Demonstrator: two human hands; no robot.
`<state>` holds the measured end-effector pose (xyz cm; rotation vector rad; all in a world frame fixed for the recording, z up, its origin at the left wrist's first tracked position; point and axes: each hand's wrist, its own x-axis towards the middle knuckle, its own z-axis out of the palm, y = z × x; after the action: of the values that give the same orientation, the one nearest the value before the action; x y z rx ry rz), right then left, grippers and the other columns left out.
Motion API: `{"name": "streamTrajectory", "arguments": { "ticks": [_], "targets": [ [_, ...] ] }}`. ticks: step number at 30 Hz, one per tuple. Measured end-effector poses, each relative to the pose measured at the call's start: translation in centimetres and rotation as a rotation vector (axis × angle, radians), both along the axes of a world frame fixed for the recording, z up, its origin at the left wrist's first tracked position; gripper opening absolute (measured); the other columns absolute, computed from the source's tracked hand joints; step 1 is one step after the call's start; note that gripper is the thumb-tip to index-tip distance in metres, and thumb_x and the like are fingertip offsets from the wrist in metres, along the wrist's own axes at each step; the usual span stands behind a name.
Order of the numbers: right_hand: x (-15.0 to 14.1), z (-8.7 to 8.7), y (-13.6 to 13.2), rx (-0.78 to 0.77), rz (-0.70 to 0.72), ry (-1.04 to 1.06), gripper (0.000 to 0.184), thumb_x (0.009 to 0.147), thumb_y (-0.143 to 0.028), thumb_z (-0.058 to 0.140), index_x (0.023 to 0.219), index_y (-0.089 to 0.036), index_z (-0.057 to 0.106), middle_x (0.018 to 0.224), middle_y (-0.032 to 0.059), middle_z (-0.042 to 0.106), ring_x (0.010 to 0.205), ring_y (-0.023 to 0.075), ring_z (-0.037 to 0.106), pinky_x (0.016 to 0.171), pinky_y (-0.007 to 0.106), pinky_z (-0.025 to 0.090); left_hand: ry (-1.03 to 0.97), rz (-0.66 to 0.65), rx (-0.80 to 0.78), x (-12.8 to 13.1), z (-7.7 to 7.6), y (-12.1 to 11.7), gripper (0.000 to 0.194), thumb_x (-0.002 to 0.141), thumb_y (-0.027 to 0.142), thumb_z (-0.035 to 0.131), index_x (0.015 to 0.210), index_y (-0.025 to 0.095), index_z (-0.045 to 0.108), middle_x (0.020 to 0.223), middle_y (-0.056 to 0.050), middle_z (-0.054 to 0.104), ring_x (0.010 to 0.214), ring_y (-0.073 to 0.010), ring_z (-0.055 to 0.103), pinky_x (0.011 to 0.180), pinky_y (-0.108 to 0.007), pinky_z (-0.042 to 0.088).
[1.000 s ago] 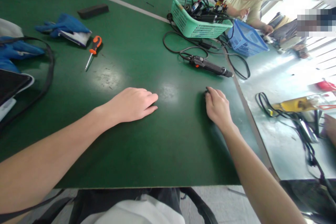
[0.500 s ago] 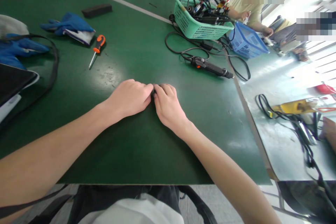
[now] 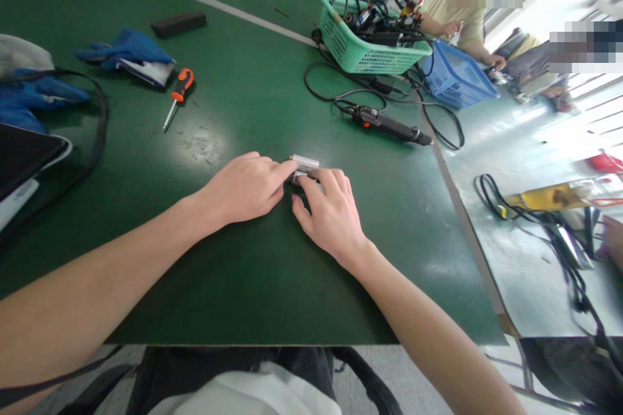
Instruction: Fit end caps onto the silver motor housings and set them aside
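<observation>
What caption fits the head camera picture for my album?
Both hands, left hand and right hand, pinch a small silvery part on the green table.

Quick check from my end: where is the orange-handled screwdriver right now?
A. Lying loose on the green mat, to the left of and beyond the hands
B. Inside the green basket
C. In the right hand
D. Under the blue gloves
A. The orange-handled screwdriver lies alone on the green mat, while the left hand and right hand meet over a small silvery part nearer the camera.
</observation>
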<state>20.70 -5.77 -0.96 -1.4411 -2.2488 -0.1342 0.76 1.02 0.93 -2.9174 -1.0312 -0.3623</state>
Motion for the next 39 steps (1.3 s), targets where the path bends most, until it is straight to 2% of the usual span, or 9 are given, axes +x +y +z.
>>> {"name": "streamTrajectory", "arguments": {
  "ticks": [6,13,18,24,33,36,39],
  "targets": [
    [0.0,-0.4,1.2,-0.039,-0.022,0.074,0.030,0.102,-0.024,0.053,0.129,-0.017,0.065,0.118,0.0160,0.061,0.106,0.0309,0.056,0.092,0.049,0.053,-0.005,0.004,-0.011,-0.1,-0.5,0.5,0.045,0.098,0.019,0.043,0.139,0.011,0.058,0.093,-0.009,0.077,0.085,-0.0283,0.073,0.080,-0.041,0.052],
    [0.3,0.1,1.5,-0.057,-0.054,0.069,0.021,0.103,-0.023,0.055,0.116,-0.017,0.070,0.116,0.0160,0.060,0.104,0.0314,0.054,0.090,0.048,0.052,0.024,0.030,-0.003,0.0,-0.4,0.5,0.048,0.097,0.018,0.043,0.144,0.013,0.054,0.092,-0.008,0.077,0.082,-0.0275,0.073,0.077,-0.039,0.052],
    [0.8,1.0,0.4,-0.094,-0.005,0.036,0.018,0.103,-0.019,0.053,0.113,-0.018,0.068,0.111,0.0146,0.067,0.102,0.0315,0.055,0.090,0.050,0.051,0.017,0.034,0.002,0.1,-0.4,0.6,0.044,0.097,0.019,0.043,0.139,0.013,0.058,0.088,-0.007,0.076,0.079,-0.0267,0.073,0.076,-0.039,0.052],
    [1.9,2.1,-1.0,-0.261,0.157,0.128,0.012,0.101,-0.018,0.059,0.111,-0.018,0.065,0.110,0.0124,0.066,0.104,0.0289,0.059,0.094,0.045,0.053,0.033,0.038,0.013,0.1,-0.2,0.6,0.043,0.096,0.019,0.043,0.135,0.015,0.059,0.084,-0.006,0.075,0.076,-0.0246,0.072,0.074,-0.036,0.052],
    [1.7,1.4,-0.7,-0.293,0.139,0.152,0.016,0.098,-0.018,0.057,0.113,-0.020,0.062,0.107,0.0112,0.066,0.101,0.0274,0.061,0.091,0.042,0.053,0.041,0.044,-0.003,0.2,-0.1,0.5,0.045,0.098,0.021,0.042,0.139,0.014,0.057,0.087,-0.007,0.075,0.074,-0.0247,0.070,0.070,-0.036,0.051],
    [1.7,1.4,-0.7,-0.293,0.131,0.154,0.016,0.098,-0.018,0.057,0.113,-0.019,0.062,0.106,0.0112,0.066,0.100,0.0274,0.061,0.090,0.041,0.053,0.011,-0.008,-0.011,0.1,-0.1,0.4,0.039,0.097,0.022,0.043,0.131,0.013,0.062,0.086,-0.007,0.073,0.076,-0.0249,0.069,0.071,-0.037,0.051],
    [1.7,1.4,-0.7,-0.285,0.130,0.160,0.016,0.098,-0.018,0.055,0.113,-0.018,0.063,0.106,0.0116,0.067,0.100,0.0275,0.061,0.091,0.041,0.052,-0.012,-0.097,-0.063,0.0,0.0,0.2,0.027,0.093,0.024,0.049,0.110,0.015,0.068,0.087,-0.007,0.072,0.078,-0.0245,0.069,0.074,-0.037,0.051]
  ]
}}
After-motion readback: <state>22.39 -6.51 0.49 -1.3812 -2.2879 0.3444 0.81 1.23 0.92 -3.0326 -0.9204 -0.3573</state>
